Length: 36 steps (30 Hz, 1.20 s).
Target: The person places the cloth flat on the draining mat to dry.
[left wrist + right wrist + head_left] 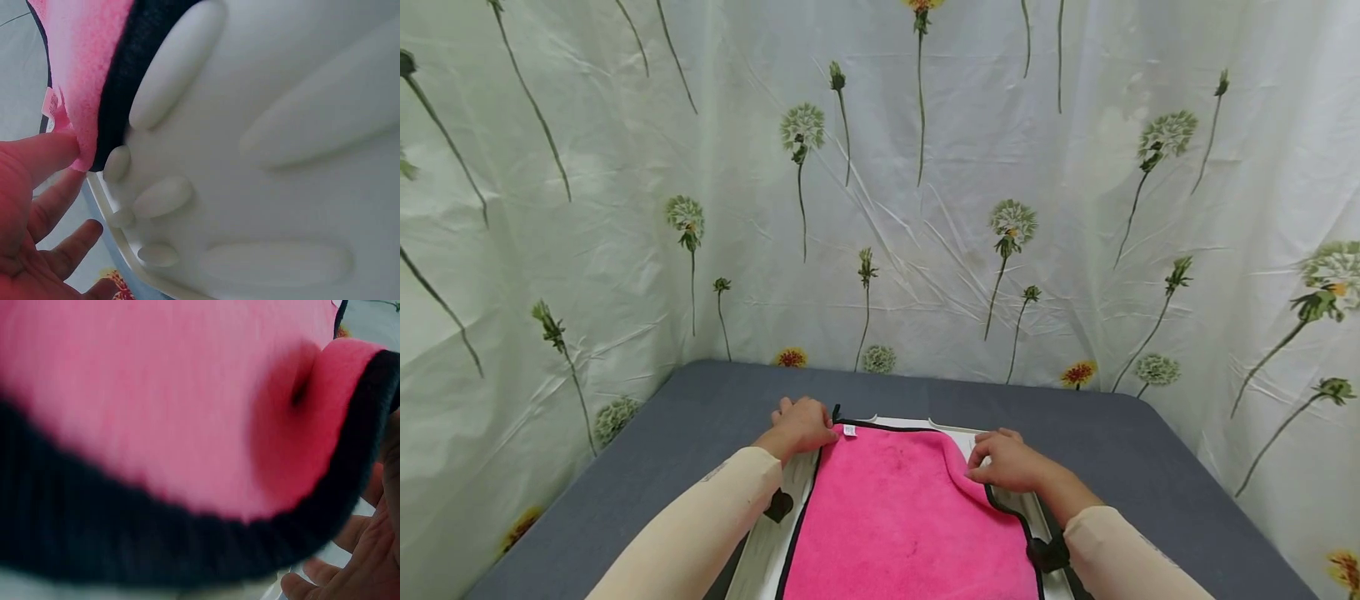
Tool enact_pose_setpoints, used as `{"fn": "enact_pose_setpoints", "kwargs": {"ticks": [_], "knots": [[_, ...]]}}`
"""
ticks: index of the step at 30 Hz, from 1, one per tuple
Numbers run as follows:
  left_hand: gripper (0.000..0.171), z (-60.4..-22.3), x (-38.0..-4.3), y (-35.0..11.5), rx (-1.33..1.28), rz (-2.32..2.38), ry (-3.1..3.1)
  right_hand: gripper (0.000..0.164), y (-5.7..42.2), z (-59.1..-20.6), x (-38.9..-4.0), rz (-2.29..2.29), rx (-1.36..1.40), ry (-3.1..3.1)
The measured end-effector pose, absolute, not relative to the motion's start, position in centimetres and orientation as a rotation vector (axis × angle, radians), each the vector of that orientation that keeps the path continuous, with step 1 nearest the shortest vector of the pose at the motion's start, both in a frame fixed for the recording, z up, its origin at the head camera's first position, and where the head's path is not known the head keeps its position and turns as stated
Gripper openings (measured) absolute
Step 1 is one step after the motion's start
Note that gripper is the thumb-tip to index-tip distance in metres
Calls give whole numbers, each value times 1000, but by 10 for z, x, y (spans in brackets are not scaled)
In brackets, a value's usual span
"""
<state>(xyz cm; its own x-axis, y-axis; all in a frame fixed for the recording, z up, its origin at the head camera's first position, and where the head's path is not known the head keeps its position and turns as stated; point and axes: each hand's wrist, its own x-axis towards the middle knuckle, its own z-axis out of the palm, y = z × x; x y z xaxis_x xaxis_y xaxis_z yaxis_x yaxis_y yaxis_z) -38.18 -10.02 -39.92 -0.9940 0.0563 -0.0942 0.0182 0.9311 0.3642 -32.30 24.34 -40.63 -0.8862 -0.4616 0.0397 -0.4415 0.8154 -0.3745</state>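
A pink towel point(902, 508) with black edging lies spread over a white ridged plastic tray point(752, 558). My left hand point(801, 425) pinches the towel's far left corner, beside a small white tag point(849, 430). In the left wrist view, thumb and index finger meet at that corner while the other fingers spread; raised ovals of the tray show next to the black border. My right hand point(1009, 461) pinches the right edge near the far right corner, where the towel point(187, 412) curls up. The right wrist view partly hides that grip behind the border.
The tray lies on a dark grey table cover point(700, 425). Behind and at both sides hangs a white curtain point(925, 250) printed with dandelions. Dark straps with small devices point(1047, 553) sit at both wrists.
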Motion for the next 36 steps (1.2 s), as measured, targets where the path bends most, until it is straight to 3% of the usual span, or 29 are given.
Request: {"fn": "enact_pose_setpoints", "kwargs": {"ticks": [16,36], "knots": [[24,-398,-378,-110,118,619,3008,15,249,-395,-325,-523,-710,2997],[24,-391,-375,-116,205,513,3086,14,252,-399,-336,-37,-532,3371]]}}
